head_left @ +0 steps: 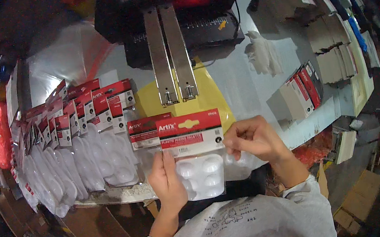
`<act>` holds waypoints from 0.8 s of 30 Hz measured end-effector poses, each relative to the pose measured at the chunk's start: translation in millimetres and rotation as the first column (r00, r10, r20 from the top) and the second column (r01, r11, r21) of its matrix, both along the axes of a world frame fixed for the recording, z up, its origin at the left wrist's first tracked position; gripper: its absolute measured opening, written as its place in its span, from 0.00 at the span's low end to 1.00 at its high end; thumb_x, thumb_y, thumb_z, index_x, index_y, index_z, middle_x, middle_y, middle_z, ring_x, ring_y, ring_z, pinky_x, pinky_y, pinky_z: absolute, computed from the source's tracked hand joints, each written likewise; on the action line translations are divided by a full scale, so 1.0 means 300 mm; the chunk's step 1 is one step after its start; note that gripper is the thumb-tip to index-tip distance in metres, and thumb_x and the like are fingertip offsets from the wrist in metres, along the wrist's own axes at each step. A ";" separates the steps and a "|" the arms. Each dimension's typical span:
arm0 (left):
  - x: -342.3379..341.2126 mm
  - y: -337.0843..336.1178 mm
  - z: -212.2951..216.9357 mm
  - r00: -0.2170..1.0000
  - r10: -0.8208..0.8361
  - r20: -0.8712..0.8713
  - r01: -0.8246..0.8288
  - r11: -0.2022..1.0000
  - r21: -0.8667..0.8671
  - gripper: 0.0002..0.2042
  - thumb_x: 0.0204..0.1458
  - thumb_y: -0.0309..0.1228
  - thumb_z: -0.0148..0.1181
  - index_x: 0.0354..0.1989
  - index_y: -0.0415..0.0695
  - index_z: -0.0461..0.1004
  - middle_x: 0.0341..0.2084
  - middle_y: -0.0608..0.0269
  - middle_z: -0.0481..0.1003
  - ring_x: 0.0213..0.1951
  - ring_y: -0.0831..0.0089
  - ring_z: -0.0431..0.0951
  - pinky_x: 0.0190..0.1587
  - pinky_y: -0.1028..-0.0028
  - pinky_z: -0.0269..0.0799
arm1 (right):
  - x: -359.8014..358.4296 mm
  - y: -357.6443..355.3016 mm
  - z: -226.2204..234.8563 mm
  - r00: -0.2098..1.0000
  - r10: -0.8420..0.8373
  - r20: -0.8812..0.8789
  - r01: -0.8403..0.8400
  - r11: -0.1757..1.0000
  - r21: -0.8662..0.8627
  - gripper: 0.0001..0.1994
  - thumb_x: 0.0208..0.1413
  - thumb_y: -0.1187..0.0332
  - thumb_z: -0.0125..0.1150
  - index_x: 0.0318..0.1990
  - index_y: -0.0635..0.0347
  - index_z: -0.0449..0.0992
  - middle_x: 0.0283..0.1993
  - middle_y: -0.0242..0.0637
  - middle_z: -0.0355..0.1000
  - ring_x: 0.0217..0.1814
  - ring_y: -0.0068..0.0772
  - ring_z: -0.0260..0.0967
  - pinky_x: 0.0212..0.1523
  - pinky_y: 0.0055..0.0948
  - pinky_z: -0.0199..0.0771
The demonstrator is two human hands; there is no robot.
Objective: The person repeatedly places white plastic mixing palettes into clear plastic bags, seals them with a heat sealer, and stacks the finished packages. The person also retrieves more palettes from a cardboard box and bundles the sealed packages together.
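My left hand (167,180) is closed on the left edge of a packaged paint palette (201,175), a white tray of round wells in a clear bag under a red and white header card. Its thumb lies at the card's lower left. My right hand (258,138) is curled, fingertips pinched together at the card's right edge; whether they grip the card or film cannot be made out. Partly hidden behind the held pack, another header card (142,141) of the same kind lies on the table.
Packaged white palettes (89,152) stand in overlapping rows on the left. Ahead, a dark machine (182,40) has two metal rails (170,55) reaching over a yellow sheet (213,93). Stacked header cards (300,90) sit at right, near crumpled clear film (263,55) and cardboard stacks (331,34).
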State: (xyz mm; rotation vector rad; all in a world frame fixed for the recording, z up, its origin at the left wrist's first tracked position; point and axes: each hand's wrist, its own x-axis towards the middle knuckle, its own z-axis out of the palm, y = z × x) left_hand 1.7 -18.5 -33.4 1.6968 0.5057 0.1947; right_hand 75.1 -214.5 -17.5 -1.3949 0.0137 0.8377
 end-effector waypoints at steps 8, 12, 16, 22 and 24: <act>0.210 0.053 -0.092 0.999 -0.001 0.036 -0.007 0.976 0.219 0.15 0.60 0.36 0.42 0.28 0.35 0.65 0.18 0.57 0.66 0.23 0.75 0.63 0.28 0.75 0.61 | 0.133 0.135 -0.114 0.939 -0.332 0.089 0.322 0.940 0.110 0.08 0.54 0.71 0.55 0.30 0.69 0.74 0.23 0.35 0.69 0.22 0.20 0.64 0.25 0.18 0.65; 0.224 0.064 -0.121 1.000 -0.021 0.013 0.019 0.990 0.141 0.16 0.60 0.37 0.42 0.29 0.35 0.66 0.20 0.55 0.69 0.23 0.73 0.64 0.29 0.73 0.62 | 0.128 0.136 -0.154 0.929 -0.363 0.068 0.361 0.932 0.047 0.08 0.54 0.72 0.54 0.30 0.69 0.74 0.22 0.34 0.69 0.21 0.20 0.64 0.25 0.18 0.65; 0.194 0.087 -0.137 0.999 -0.044 -0.005 0.044 0.974 0.222 0.14 0.59 0.35 0.43 0.31 0.35 0.68 0.23 0.53 0.72 0.24 0.70 0.66 0.31 0.73 0.64 | 0.121 0.113 -0.126 0.908 -0.288 0.306 0.327 0.941 -0.086 0.11 0.56 0.69 0.51 0.28 0.69 0.73 0.21 0.34 0.68 0.21 0.21 0.63 0.25 0.19 0.64; 0.117 0.280 0.034 0.989 0.139 0.053 -0.121 0.548 0.827 0.12 0.52 0.29 0.49 0.43 0.39 0.70 0.34 0.54 0.72 0.41 0.55 0.70 0.45 0.66 0.64 | 0.126 -0.311 0.021 0.437 0.002 0.900 0.802 0.451 -0.391 0.23 0.52 0.53 0.54 0.43 0.68 0.68 0.33 0.43 0.68 0.34 0.35 0.68 0.35 0.30 0.69; 0.090 0.240 0.079 0.965 0.212 0.153 -0.195 0.194 0.961 0.14 0.49 0.29 0.53 0.44 0.40 0.69 0.40 0.52 0.70 0.46 0.54 0.67 0.49 0.64 0.61 | 0.117 -0.462 -0.024 0.489 0.138 0.861 0.802 0.318 -0.506 0.35 0.45 0.48 0.61 0.54 0.67 0.62 0.48 0.48 0.66 0.49 0.42 0.65 0.48 0.35 0.65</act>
